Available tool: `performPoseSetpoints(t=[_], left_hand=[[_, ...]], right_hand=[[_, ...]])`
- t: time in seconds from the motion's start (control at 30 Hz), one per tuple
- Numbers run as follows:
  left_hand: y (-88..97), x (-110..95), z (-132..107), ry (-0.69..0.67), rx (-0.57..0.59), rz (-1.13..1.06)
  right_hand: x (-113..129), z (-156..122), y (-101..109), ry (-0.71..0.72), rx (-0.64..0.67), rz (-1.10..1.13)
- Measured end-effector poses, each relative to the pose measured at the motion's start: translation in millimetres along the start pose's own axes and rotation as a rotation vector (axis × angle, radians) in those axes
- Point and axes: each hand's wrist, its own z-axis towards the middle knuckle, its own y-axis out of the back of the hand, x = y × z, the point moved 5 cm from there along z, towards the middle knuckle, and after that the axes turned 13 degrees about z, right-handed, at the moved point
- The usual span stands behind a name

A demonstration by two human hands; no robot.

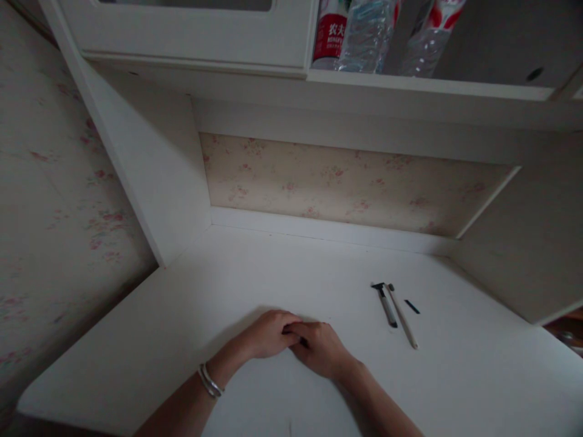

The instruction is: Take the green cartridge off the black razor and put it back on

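My left hand [268, 334] and my right hand [321, 347] rest together on the white desk [191, 321], fingertips meeting. Both have their fingers curled and pinched around something small and dark between them that I cannot make out. A silver bracelet [210, 380] circles my left wrist. To the right of my hands lie a dark grey pen part [386, 305], a slim cream-coloured stick [403, 318] and a small black piece [412, 306], all loose on the desk.
A white hutch surrounds the desk, with side panels left and right and a floral back panel [346, 182]. On the shelf overhead stand plastic water bottles [364, 33]. Floral wallpaper covers the wall on the left.
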Motion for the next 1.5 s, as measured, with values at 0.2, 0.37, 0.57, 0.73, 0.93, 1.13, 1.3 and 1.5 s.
performPoseSetpoints(t=[0.2, 0.37, 0.57, 0.73, 0.93, 1.13, 1.3, 1.5], left_hand=[[0.2, 0.8, -0.1, 0.003, 0.004, -0.008], [0.8, -0.2, -0.5, 0.003, 0.01, -0.002], [0.5, -0.2, -0.1, 0.007, 0.011, 0.01], [-0.1, -0.9, 0.5, -0.007, 0.01, 0.005], [-1.4, -0.2, 0.5, 0.006, 0.03, 0.019], [-0.4, -0.2, -0.1, -0.004, 0.006, -0.006], [0.4, -0.8, 0.4, -0.027, 0.001, -0.019], [1.7, -1.2, 0.3, -0.023, -0.008, -0.007]], right_hand=[[-0.8, -0.1, -0.6, 0.004, -0.004, -0.013], [-1.2, -0.1, -0.8, -0.003, 0.001, -0.028], [-3.5, -0.3, -0.7, 0.001, -0.008, 0.002], [-3.2, 0.0, -0.8, 0.002, -0.017, -0.008], [-1.5, 0.4, -0.6, -0.003, -0.004, -0.042], [-0.3, -0.4, 0.0, 0.002, 0.0, 0.004], [-2.0, -0.2, -0.9, 0.0, -0.004, 0.014], [-0.2, -0.1, 0.6, 0.007, -0.004, 0.024]])
